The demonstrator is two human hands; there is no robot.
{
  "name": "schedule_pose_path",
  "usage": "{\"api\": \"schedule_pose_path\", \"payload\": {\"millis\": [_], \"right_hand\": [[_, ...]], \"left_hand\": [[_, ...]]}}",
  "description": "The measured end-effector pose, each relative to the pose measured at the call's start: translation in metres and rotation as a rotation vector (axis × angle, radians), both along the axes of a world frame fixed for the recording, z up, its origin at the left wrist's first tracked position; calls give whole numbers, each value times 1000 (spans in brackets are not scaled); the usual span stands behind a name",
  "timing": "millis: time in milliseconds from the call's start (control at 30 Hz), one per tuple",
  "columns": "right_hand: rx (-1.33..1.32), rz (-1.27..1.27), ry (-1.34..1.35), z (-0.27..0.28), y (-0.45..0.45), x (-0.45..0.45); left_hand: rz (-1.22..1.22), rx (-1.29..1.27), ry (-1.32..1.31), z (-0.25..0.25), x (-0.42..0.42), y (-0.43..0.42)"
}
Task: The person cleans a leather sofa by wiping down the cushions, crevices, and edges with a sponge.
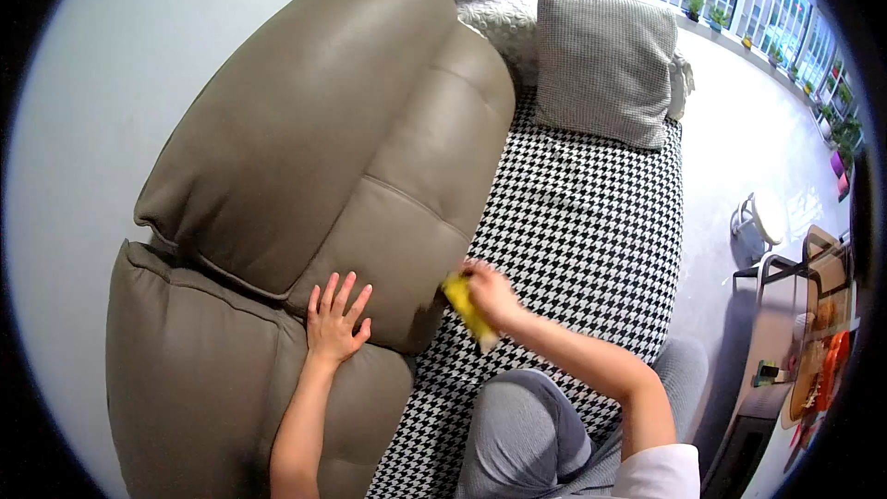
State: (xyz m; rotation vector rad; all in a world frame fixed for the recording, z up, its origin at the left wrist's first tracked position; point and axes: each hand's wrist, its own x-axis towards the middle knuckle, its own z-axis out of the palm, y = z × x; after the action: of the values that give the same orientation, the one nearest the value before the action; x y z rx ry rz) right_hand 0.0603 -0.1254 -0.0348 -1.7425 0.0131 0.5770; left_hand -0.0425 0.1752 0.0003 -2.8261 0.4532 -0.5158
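Observation:
My left hand point(337, 322) lies flat on the brown leather sofa backrest point(397, 212), fingers spread, close to the seam between two back sections. My right hand point(490, 294) is closed around a yellow cloth-like item point(471, 310) with a pale lower end. Motion blurs this item, so its exact kind is unclear. It is over the black-and-white houndstooth seat cover point(582, 212), just beside the backrest's front edge. A dark, ragged-edged patch shows on the leather near it; whether it is shadow or a mark I cannot tell.
A grey cushion point(605, 65) leans at the sofa's far end, by a white textured cover point(504, 32). My bent knee point(522, 425) rests on the seat. On the right stand a white round stool point(762, 219) and a low table point(804, 379) with items. Potted plants line the railing.

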Motion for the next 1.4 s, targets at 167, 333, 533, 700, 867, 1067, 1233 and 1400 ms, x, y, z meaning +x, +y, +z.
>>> {"api": "schedule_pose_path", "payload": {"millis": [167,333,533,700,867,1067,1233,1400], "right_hand": [[192,-468,-818,-7,3,111],[-77,-490,-898,-42,57,97],[-132,73,-1458,-53,46,25],[-225,-350,-1232,-42,44,89],[-142,-145,-1204,-14,44,37],[-353,-258,-1223,-43,38,79],[-210,-137,-1206,-34,41,44],[-367,-234,-1282,-44,29,71]], "left_hand": [[0,2,-2,-2,-2,1],[-7,4,18,-3,0,3],[-16,24,6,-3,-1,0],[-4,32,8,-6,-1,4],[-11,42,-13,-6,1,4],[0,47,-27,-6,-1,2],[1,64,-34,-6,0,3],[-12,54,-18,-8,0,3]]}}
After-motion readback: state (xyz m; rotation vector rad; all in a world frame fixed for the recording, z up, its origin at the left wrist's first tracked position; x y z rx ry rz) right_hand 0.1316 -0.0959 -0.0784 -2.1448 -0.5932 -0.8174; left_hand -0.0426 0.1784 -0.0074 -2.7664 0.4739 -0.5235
